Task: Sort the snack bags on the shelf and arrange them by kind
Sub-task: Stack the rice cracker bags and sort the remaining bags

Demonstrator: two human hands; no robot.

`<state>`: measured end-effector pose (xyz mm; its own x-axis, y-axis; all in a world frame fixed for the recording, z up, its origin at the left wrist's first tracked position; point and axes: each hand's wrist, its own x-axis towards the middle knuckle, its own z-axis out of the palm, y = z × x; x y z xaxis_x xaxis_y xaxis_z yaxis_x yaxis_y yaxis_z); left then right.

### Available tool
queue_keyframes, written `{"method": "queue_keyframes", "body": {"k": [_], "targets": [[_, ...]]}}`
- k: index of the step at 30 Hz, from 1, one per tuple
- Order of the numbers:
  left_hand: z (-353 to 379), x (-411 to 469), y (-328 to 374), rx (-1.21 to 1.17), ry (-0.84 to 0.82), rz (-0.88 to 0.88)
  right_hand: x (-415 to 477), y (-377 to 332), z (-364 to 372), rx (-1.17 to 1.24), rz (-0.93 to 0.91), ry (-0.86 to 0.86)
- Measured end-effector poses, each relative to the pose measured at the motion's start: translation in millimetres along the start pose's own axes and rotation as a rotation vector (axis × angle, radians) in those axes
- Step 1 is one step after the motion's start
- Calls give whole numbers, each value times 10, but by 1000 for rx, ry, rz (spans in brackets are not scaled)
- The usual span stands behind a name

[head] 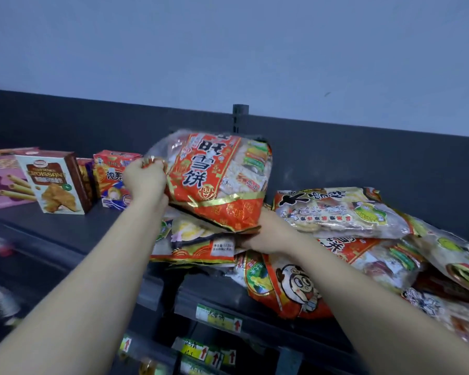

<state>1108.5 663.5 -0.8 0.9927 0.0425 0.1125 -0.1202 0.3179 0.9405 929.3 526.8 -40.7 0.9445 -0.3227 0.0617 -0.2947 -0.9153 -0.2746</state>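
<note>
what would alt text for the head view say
A person holds a red snack bag above a dark shelf, left grip clutching its top corner, right grip holding its bottom edge. More snack bags lie piled to the right; snack boxes stand to the left.

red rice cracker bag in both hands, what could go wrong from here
1. The left hand grips only a bunched corner of the red bag and the right hand its bottom edge; the slick film might slip.
2. The cartoon-face bag overhangs the front edge of the shelf; a nudge could tip it off.
3. Swinging left could topple the upright croissant box.
</note>
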Motion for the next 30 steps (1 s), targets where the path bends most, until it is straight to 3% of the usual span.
{"method": "queue_keyframes", "body": {"k": [2,4,5,9,11,15,17,22,26,30], "targets": [[3,23,-224,27,7,-115,-106,84,-125,84,72,120],[9,36,-296,75,-6,-166,-163,173,-292,-44,123,297],[13,39,-298,91,-14,-182,-172,228,-373,-150,165,303],[14,-67,-193,158,-132,-63,-224,460,-572,-504,451,-97],[2,-110,-179,183,-266,77,-263,586,-567,-557,530,-82],[34,-260,-217,336,-500,293,-307,688,-505,-533,432,239],[85,-306,-299,376,-547,316,-341,685,-517,-516,405,382],[141,-349,-357,156,-471,80,-470,738,-710,-253,443,681],[160,-307,-354,214,-390,61,-535,684,-974,59,481,971],[244,-379,-322,341,-489,85,-460,481,-1157,297,237,1183]]}}
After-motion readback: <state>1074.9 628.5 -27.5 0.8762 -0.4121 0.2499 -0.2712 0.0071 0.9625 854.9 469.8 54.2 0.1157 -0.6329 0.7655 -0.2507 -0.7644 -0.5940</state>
